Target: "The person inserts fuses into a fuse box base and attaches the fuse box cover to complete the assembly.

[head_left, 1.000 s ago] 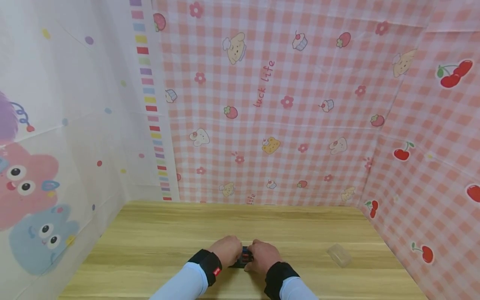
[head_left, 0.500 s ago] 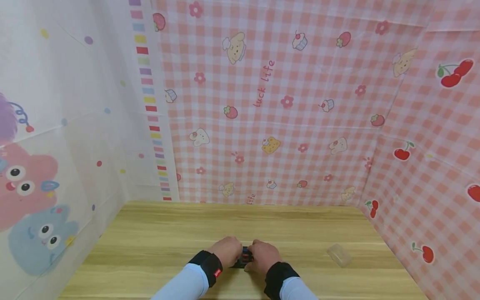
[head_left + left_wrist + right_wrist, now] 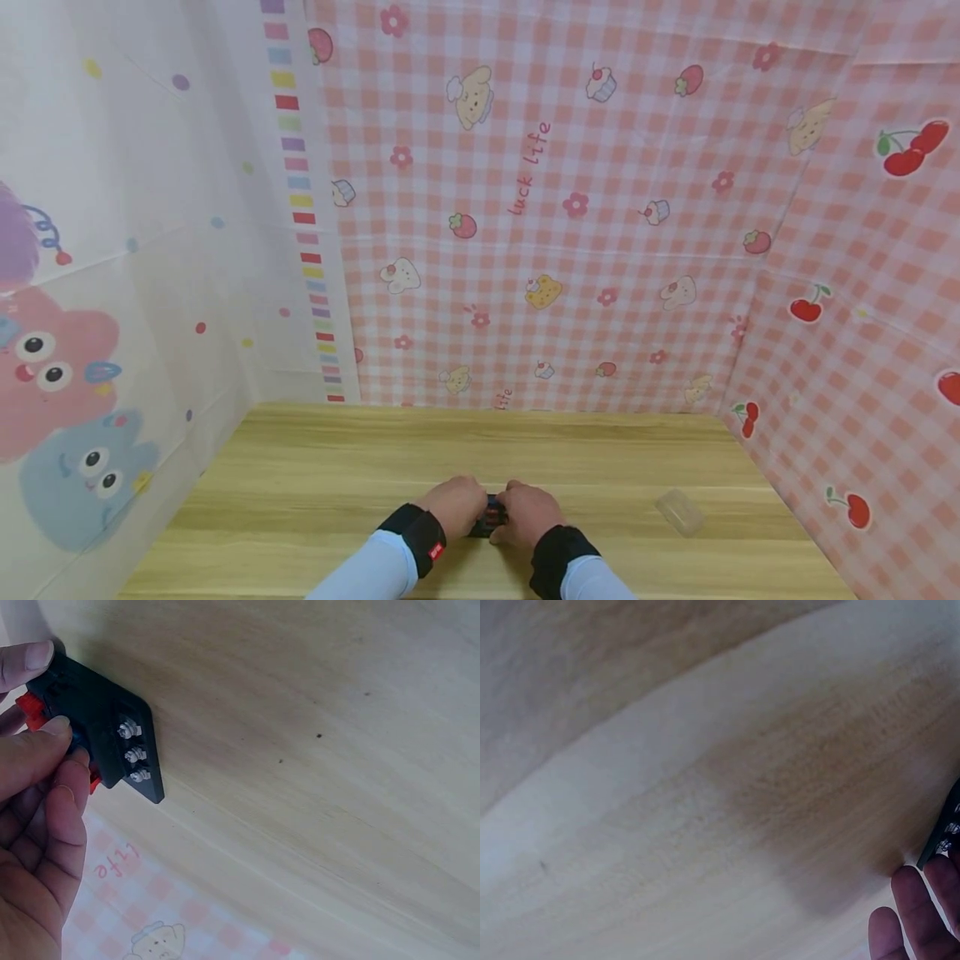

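Note:
A small black base with screw terminals and red parts (image 3: 105, 720) lies on the wooden table between my two hands; in the head view the black base (image 3: 493, 517) shows only in the gap between them. My left hand (image 3: 456, 504) pinches at its middle between thumb and fingertips, over a dark bluish bit mostly hidden by the fingers. Several silvery screws (image 3: 135, 754) line its near side in the left wrist view. From the other side my right hand (image 3: 531, 510) grips the base's edge; the right wrist view catches its fingertips (image 3: 911, 892) beside the black edge.
A clear plastic piece (image 3: 679, 511) lies on the wooden table (image 3: 360, 450) to the right of my hands. Pink checked cloth (image 3: 540, 250) hangs behind the table and along the right, and white printed cloth (image 3: 172, 275) along the left.
My left hand has edged slightly to the right, covering a little more of the black base. The right hand and the clear piece stay where they were.

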A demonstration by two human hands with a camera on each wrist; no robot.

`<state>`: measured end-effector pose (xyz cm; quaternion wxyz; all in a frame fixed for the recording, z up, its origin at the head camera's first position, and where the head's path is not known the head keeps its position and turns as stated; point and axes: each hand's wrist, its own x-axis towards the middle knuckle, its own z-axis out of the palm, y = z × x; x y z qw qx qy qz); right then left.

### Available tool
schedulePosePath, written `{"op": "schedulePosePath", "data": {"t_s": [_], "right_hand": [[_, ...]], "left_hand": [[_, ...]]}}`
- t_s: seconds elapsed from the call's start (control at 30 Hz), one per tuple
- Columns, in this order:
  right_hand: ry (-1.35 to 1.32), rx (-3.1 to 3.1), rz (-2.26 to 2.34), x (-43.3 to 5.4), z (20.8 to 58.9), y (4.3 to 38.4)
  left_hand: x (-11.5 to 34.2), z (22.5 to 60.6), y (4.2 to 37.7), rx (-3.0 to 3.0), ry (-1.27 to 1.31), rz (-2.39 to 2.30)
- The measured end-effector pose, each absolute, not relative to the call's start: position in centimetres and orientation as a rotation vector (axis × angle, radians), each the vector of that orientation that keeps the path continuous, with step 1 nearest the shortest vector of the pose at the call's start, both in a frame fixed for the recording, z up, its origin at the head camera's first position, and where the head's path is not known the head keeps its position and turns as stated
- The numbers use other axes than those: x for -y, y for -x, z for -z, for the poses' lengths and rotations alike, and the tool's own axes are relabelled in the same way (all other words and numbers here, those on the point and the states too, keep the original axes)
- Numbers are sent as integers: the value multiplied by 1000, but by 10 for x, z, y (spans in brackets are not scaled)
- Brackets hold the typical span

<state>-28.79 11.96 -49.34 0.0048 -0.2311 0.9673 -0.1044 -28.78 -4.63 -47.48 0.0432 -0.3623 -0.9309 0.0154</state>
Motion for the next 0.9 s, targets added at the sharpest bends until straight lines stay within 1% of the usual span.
{"op": "schedulePosePath", "data": {"t_s": [0.27,0.9], "right_hand": [[747,-3034,326,-120,492,286],[764,-3073,319,-121,496,286]], "left_hand": [[44,476,286,2814,1099,-126],[51,483,290,2819,1119,26]]}}
